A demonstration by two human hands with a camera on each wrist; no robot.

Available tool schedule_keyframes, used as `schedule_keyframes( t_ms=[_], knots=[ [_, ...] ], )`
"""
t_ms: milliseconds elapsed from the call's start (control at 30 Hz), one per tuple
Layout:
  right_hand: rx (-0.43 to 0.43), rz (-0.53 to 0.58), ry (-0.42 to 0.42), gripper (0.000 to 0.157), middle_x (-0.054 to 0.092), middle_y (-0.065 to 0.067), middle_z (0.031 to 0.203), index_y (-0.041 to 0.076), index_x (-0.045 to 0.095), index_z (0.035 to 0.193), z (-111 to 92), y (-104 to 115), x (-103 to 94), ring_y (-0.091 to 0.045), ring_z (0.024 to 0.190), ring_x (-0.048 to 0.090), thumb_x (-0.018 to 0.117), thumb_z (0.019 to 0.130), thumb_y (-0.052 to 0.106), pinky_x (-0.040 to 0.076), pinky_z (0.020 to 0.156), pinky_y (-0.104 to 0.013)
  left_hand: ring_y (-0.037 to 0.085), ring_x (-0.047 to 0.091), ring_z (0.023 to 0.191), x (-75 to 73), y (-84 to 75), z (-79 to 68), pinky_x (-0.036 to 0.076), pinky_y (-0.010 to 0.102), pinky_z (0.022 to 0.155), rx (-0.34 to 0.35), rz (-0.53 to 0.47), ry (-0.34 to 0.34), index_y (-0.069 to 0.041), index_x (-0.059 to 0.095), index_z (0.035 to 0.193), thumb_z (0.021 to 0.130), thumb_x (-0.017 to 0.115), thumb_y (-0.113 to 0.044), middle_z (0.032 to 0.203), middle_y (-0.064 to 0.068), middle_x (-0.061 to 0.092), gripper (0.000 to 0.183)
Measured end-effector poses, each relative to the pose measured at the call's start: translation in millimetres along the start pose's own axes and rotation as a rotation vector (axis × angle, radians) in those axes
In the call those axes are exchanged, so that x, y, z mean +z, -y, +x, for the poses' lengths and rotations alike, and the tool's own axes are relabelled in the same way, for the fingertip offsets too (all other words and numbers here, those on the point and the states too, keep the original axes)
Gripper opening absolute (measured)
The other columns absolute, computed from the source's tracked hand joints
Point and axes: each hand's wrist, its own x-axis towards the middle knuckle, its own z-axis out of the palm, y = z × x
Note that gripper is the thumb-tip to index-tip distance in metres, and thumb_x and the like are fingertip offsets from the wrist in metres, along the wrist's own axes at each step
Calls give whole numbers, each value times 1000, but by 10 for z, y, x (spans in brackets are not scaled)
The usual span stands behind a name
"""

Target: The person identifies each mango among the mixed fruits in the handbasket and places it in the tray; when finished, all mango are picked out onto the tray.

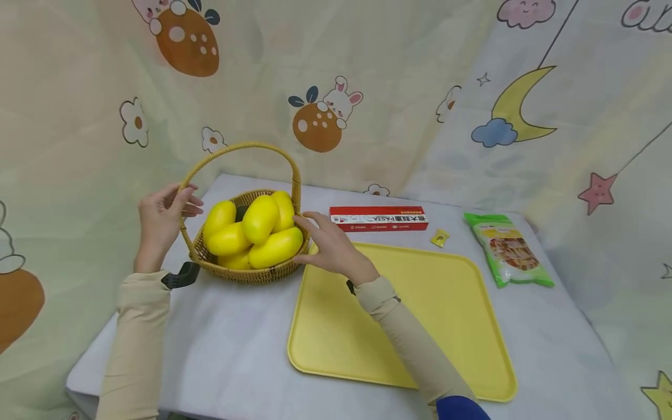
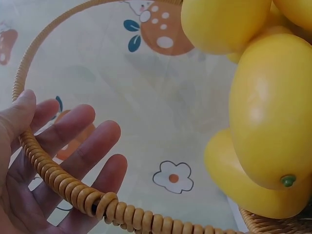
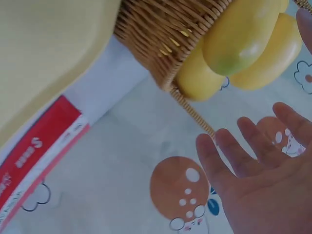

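Note:
A wicker basket [image 1: 262, 275] with a tall arched handle [image 1: 252, 144] holds several yellow mangoes [image 1: 261, 219]. Something dark [image 1: 241, 213] shows between them, its kind unclear. My left hand [image 1: 160, 219] is at the left side of the handle. In the left wrist view, the handle passes between its thumb and spread, fairly straight fingers [image 2: 100, 146], with no tight grip visible. My right hand [image 1: 333, 248] stands at the basket's right side with fingers spread. In the right wrist view, its fingers [image 3: 251, 139] look straight and hold nothing; contact with the basket cannot be made out.
A yellow tray [image 1: 420, 326] lies right of the basket, under my right forearm. Behind it is a red and white pasta box [image 1: 378, 219], with a small yellow packet [image 1: 440, 237] beside it. Farther right lies a green food bag [image 1: 511, 251]. Patterned cloth hangs behind the table.

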Motion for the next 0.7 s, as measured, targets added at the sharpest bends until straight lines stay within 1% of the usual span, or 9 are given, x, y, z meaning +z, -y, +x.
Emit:
schedule_keyframes(
  t_ms=[67, 133, 267, 367, 533, 700],
  knots=[
    [-30, -32, -9, 80, 39, -13, 146, 14, 39, 145, 127, 3, -20, -30, 129, 43, 76, 80, 43, 41, 105, -42, 3, 66, 62, 31, 15, 11, 54, 14, 63, -5, -2, 10, -7, 69, 104, 95, 59, -26, 71, -18, 67, 23],
    [-52, -68, 0, 78, 39, -14, 146, 14, 40, 145, 256, 8, -58, -30, 131, 42, 76, 81, 40, 38, 107, -43, 3, 66, 63, 54, 31, 25, 54, 14, 64, -8, -7, 22, -6, 68, 106, 95, 59, -26, 72, -18, 67, 25],
    [-84, -163, 64, 77, 36, -13, 149, 17, 35, 148, 508, 36, -142, -26, 136, 36, 74, 84, 33, 32, 112, -42, 3, 67, 63, 64, 59, 46, 54, 14, 64, -16, -13, 33, -2, 67, 109, 95, 59, -25, 73, -17, 67, 28],
    [-122, -214, 111, 76, 35, -12, 150, 18, 33, 148, 668, 81, -163, -25, 138, 33, 74, 85, 27, 30, 114, -42, 3, 67, 62, 49, 63, 43, 54, 14, 64, -20, -12, 25, -1, 67, 109, 95, 59, -24, 72, -17, 67, 28],
    [-183, -261, 148, 74, 34, -11, 150, 20, 35, 148, 856, 165, -103, -25, 140, 31, 74, 85, 20, 29, 115, -42, 3, 67, 62, 18, 56, 23, 54, 13, 64, -32, 1, 15, -2, 67, 109, 95, 60, -25, 73, -16, 67, 28],
    [-231, -271, 186, 68, 33, -9, 153, 25, 39, 146, 967, 215, -59, -26, 144, 25, 69, 88, 9, 30, 114, -44, 4, 67, 61, 10, 65, 7, 54, 14, 64, -34, -15, 11, -4, 69, 109, 94, 61, -23, 73, -13, 68, 25]
  ],
)
